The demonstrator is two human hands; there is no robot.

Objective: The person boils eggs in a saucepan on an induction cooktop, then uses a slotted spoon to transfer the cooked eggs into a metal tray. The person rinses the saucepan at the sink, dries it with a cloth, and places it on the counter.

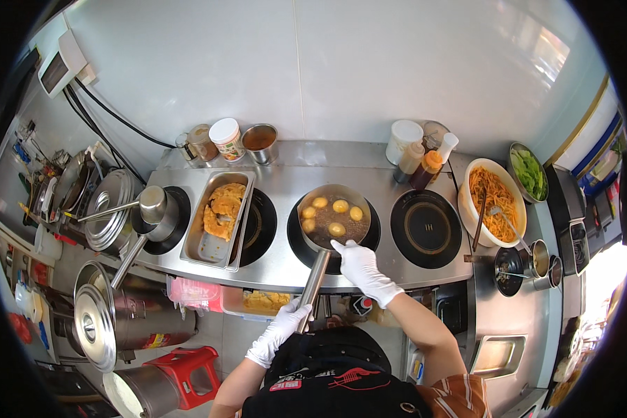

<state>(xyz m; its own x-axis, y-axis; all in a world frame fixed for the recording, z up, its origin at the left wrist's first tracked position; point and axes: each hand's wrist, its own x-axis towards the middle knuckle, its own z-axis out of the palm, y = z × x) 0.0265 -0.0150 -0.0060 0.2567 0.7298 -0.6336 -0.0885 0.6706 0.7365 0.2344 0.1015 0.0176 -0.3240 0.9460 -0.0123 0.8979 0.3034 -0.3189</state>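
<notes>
A steel saucepan [313, 245] stands on a black round cooking plate of the counter. Several peeled, yellowish-brown eggs [339, 206] lie in its dark, bubbling liquid. My left hand [285, 326], in a white glove, is closed around the pan's long metal handle [313, 282]. At the pan's near rim is my right hand [359, 265], also gloved, with its index finger extended; it appears to hold nothing. Left of the saucepan, a rectangular steel tray [209, 251] holds golden fried pieces [224, 204].
Shredded orange food fills a white bowl [462, 209] at right, near squeeze bottles [410, 157]. A small saucepan [157, 230] stands left, its handle jutting past the counter's front edge. Below it are a large lidded pot [151, 313] and a red stool [201, 360].
</notes>
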